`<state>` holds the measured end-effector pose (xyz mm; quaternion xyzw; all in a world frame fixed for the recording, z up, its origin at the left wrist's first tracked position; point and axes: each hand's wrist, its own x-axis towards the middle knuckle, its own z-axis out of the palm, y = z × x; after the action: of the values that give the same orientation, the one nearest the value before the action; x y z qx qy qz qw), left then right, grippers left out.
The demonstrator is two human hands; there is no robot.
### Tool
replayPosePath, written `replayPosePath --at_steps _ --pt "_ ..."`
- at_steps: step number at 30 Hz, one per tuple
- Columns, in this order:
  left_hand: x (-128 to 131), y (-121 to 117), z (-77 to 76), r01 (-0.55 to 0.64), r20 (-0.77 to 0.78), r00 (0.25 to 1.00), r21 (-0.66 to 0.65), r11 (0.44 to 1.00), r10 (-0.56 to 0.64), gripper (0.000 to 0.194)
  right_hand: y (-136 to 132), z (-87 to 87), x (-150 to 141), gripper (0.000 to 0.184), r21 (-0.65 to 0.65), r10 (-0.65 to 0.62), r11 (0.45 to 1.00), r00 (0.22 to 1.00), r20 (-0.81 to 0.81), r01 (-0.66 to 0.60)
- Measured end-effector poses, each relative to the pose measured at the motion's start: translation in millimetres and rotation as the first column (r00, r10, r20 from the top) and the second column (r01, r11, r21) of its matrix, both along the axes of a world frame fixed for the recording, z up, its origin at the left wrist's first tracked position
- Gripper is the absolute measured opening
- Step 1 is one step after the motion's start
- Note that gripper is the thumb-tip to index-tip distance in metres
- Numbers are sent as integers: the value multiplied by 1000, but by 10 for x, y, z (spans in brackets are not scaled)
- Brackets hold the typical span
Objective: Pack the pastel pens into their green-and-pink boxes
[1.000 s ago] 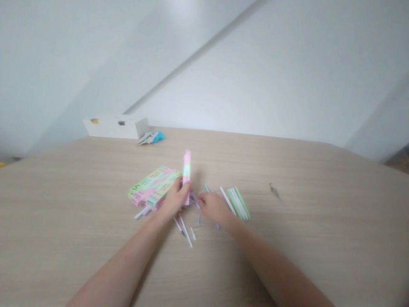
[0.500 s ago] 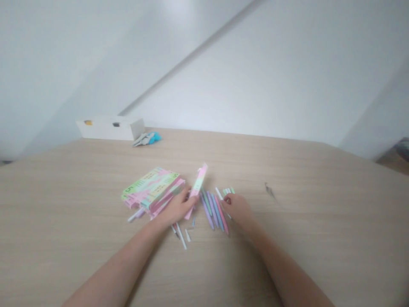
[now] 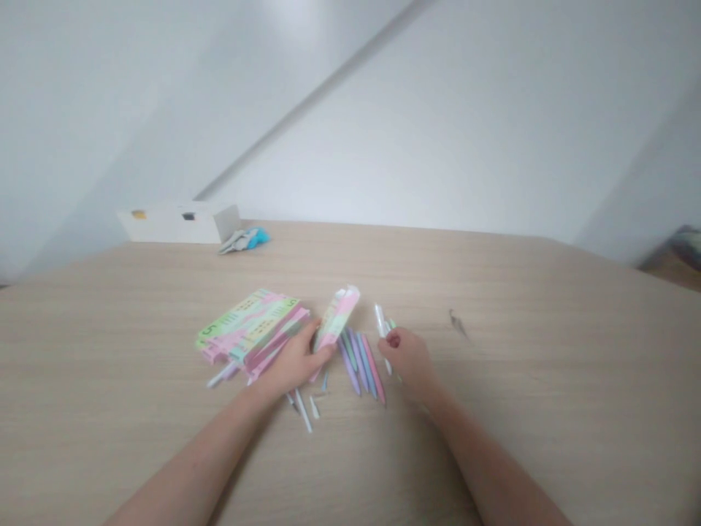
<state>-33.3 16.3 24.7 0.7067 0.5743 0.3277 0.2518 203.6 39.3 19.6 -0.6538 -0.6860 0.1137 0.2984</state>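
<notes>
My left hand (image 3: 300,358) grips a small pink and green carton (image 3: 338,315), tilted with its top flaps apart. Close to its right, several pastel pens (image 3: 363,365) in purple, green, blue and pink lie side by side on the table. My right hand (image 3: 408,358) is closed, its fingertips pinching a white pen (image 3: 380,319); green and white sticks behind it are mostly hidden by the hand. Left of my left hand is a stack of flat printed cartons (image 3: 246,325) marked with a 5. Loose white sticks (image 3: 303,410) and small pieces (image 3: 314,408) lie below.
A white box (image 3: 175,225) with cut-out holes stands at the back left of the wooden table (image 3: 493,438). Grey and blue crumpled gloves or cloth (image 3: 244,239) lie beside it. A small dark object (image 3: 457,322) rests on the right.
My right hand has moved right, from beside the carton to the white pens, uncovering the row of pastel pens. The carton in my left hand has tilted rightward and turned its broad face.
</notes>
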Motion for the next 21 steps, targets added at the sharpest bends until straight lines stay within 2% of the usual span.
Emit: replayPosePath --at_steps 3,5,7,11,14,17,21 --pt "-4 -16 8 37 -37 999 49 998 -36 68 25 45 63 17 -41 -26 999 954 -300 14" --pt "-2 -31 18 74 -50 996 73 995 -70 69 41 56 86 16 -68 -14 997 863 -506 -23" --pt "2 -47 34 116 -56 992 109 987 -111 68 58 51 94 13 -39 15 998 732 -681 -56" --pt "11 -64 56 179 -88 982 180 967 -165 64 80 47 90 32 132 135 990 481 -866 -39" --pt "8 -53 36 185 -132 979 226 956 -158 62 49 108 87 40 220 207 976 349 -914 -3" --pt "2 -34 0 174 -167 977 266 948 -133 62 -24 215 89 47 286 258 957 321 -912 45" --pt "1 -28 -5 163 -193 975 278 946 -111 61 -122 337 96 55 375 328 924 350 -877 71"
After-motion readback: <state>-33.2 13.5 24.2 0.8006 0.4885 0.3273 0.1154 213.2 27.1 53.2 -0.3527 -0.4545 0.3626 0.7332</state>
